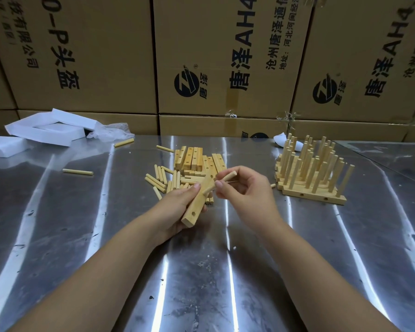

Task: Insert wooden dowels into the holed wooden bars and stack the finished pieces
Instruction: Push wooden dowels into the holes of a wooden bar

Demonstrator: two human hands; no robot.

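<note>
Head view. A pale holed wooden bar (197,202) is held slanted above the middle of the bench, one drilled hole showing near its near end. A short round dowel (229,176) meets its top face at an angle. Behind lie a loose dowel pile (162,180) and a bundle of unfilled bars (194,159). To the right stand the finished pieces (312,174), bars stacked with dowels upright.

The bench (201,271) is scuffed, shiny sheet metal. Printed cardboard cartons (225,56) form a wall at the far edge, and white foam blocks (46,128) sit far left.

The left hand (180,204) has its grip clamped round the bar, thumb on top. The right hand (247,185) pinches the dowel between thumb and fingertips.
</note>
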